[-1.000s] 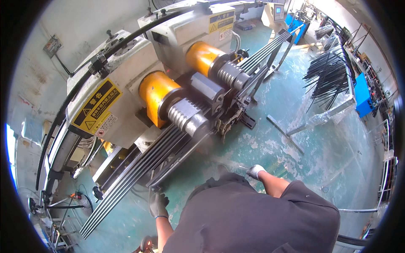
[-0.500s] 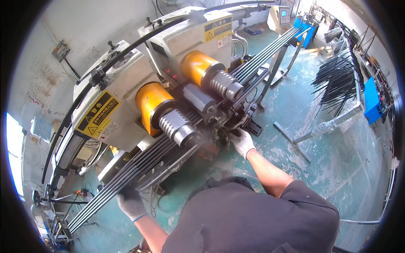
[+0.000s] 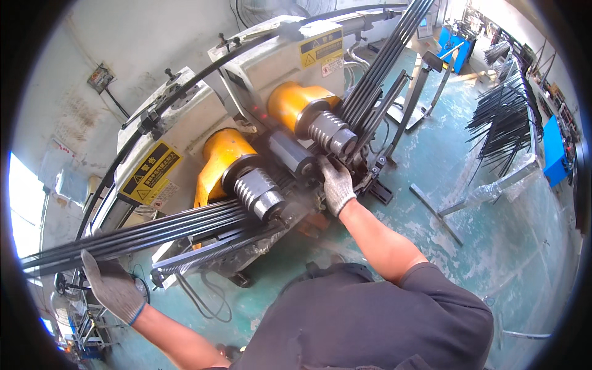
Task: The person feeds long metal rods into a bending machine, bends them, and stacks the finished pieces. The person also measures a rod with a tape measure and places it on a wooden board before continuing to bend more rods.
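Several dark metal rods point(image 3: 185, 222) lie side by side through a bending machine point(image 3: 237, 117). On either side of its middle they slope at different angles. My left hand point(image 3: 114, 287), in a grey-white glove, is open against the underside of the rods' left part, fingers stretched upward. My gloved right hand point(image 3: 337, 185) is at the machine's middle, beside a dark block point(image 3: 287, 151) and the right ribbed cylinder point(image 3: 333, 132). Its fingers are curled and their tips partly hidden; what they grip cannot be made out. The rods' right part point(image 3: 388, 61) rises toward the back.
Two orange housings point(image 3: 225, 154) carry ribbed steel cylinders. A black hose point(image 3: 203, 74) arches over the machine. A metal stand point(image 3: 410, 105) is to the right. Farther right, a rack holds many dark rods point(image 3: 502, 120), near a blue panel point(image 3: 555, 151). A metal bar point(image 3: 436, 214) lies low on the green floor.
Both ends of the rods have swung up, so they now form a bend at the machine. My left hand has moved left and up with them; my right hand has shifted up and slightly left.
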A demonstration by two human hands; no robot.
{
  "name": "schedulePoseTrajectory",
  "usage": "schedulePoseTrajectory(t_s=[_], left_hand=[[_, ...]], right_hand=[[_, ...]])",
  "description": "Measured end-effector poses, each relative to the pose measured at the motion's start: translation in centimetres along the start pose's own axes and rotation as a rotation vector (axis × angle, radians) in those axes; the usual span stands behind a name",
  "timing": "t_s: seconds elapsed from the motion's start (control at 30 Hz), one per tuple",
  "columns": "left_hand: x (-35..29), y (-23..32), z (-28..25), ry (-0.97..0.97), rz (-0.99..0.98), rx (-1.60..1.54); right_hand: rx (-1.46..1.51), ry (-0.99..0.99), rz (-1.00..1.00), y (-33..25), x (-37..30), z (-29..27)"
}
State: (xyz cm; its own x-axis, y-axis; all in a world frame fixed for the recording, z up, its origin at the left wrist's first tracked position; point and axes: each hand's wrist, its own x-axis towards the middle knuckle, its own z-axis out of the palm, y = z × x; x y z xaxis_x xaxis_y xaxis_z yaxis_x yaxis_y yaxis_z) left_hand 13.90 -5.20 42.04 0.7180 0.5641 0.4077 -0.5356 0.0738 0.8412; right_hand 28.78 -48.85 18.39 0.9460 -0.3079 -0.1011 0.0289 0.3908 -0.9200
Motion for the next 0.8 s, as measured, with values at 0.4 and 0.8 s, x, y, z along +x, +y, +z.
schedulePoseTrajectory(t_s=[0.4, 0.8], left_hand=[[2.4, -1.5, 17.9, -0.309, 0.079, 0.209], [3.3, -3.0, 25.3, -0.510, 0.004, 0.302]], right_hand=[[0.203, -0.021, -0.037, 4.3, 7.2, 0.2], [0.119, -0.100, -0.069, 0.6, 4.7, 0.7]])
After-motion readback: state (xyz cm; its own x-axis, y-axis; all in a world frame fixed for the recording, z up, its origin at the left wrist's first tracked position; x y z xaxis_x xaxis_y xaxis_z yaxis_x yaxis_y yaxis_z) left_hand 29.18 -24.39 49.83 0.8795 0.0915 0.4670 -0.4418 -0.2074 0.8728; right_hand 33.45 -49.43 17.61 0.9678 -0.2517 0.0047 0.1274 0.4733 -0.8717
